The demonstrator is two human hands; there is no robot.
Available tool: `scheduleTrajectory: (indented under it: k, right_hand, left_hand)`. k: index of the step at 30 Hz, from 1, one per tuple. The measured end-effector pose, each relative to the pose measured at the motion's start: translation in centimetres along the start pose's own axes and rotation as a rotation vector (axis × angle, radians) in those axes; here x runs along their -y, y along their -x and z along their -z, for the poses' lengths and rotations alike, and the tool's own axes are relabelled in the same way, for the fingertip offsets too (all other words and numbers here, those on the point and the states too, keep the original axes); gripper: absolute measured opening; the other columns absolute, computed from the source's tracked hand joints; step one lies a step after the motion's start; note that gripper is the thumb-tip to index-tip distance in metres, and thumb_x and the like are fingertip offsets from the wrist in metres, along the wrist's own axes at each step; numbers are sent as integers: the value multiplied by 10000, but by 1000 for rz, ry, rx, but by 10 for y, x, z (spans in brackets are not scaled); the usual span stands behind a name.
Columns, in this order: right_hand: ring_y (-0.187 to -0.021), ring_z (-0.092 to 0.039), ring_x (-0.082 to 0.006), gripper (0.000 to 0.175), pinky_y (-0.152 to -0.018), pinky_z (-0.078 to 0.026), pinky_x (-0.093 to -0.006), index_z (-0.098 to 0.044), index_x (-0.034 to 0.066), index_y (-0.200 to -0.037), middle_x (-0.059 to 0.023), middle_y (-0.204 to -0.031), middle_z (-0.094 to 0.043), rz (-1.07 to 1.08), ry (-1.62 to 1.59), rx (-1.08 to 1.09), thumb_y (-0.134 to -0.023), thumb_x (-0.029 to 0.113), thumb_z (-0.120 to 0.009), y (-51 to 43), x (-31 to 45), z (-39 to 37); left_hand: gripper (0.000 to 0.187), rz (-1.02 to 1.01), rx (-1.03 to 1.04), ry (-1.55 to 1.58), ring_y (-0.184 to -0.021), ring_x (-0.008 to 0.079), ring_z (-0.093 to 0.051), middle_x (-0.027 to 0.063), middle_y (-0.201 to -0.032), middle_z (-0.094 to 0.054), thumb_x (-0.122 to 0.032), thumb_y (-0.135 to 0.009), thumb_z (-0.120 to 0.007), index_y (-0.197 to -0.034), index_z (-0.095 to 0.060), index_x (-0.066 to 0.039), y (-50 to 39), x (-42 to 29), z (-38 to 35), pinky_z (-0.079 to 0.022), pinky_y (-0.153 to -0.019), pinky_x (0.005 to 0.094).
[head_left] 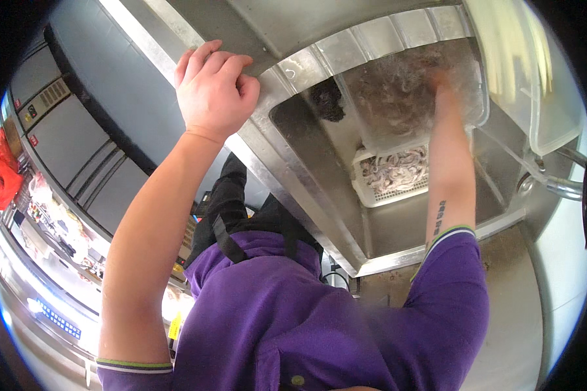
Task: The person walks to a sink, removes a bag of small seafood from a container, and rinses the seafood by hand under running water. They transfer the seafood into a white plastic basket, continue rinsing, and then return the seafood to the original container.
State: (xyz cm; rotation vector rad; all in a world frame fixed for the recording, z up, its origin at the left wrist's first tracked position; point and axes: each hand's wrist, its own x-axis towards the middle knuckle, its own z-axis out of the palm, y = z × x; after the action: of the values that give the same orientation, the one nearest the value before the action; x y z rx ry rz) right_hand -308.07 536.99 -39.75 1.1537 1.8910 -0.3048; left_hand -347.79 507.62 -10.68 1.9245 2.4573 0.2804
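My left hand (217, 90) rests on the steel rim of the sink (269, 90), its fingers slightly bent and holding no loose thing. My right hand (435, 76) is down in cloudy brownish water inside a clear plastic tub (396, 105). It is blurred, and the water hides what its fingers touch. Pale strips, perhaps squid or similar seafood, show faintly under the surface. Below the tub, a white plastic basket (369, 201) holds a heap of greyish-white pieces (396, 171) that look like cut seafood tentacles. Both containers are inside the sink basin.
A dark scouring pad or drain cover (327, 100) lies in the basin's corner. Beside the sink, a translucent container (543, 107) holds pale yellow strips. A metal tap pipe (562, 188) juts in at the right. Grey refrigerated cabinets (78, 141) line the left, with a red bag (2, 171) beyond.
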Motion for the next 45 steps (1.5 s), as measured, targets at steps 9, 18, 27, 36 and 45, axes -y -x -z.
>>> scheduleTrajectory:
  k: [9,18,27,36,45]
  right_hand:
    - [-1449,-227,-436,893,-1164,-61,-648,-248,75,-1543,-188,-1583,-262,-29,-136,122,-900,656,-460,71,93,-27]
    - [-1428,-288,-408,731,-1128,-292,-558,-352,101,-1502,-189,-1541,-335,-7,-182,72,-903,491,-503,120,153,-55]
    - [-1026,-631,-417,369,-838,-527,-450,-678,109,-1176,-215,-1179,-645,129,-581,146,-851,267,-605,152,162,-38]
    - [-594,-535,-143,496,-686,-502,-311,-522,-56,-1233,-74,-833,-640,51,-1569,139,-843,210,-675,226,91,-11]
    - [-882,-643,-155,753,-616,-549,-287,-474,9,-1360,-120,-1136,-646,75,-1992,-77,-719,236,-798,407,-3,-43]
  left_hand:
    - [175,-24,-53,1,-1101,242,-598,-9,-882,-693,-143,-704,-614,-830,-735,-163,2,1,-5,-392,-1033,449]
    - [207,-54,36,-71,-1160,247,-579,30,-983,-700,-162,-774,-594,-927,-732,-169,0,-5,2,-373,-1043,428]
    - [186,-32,15,-81,-1164,252,-564,-7,-967,-711,-183,-774,-585,-879,-738,-177,12,3,-8,-337,-1067,425]
    - [247,-37,56,-100,-1202,245,-539,-11,-1015,-713,-265,-826,-533,-927,-746,-191,10,3,-11,-311,-1080,444]
    - [282,-20,62,-67,-1193,250,-542,15,-1017,-716,-286,-840,-510,-943,-751,-182,9,2,-5,-316,-1078,444]
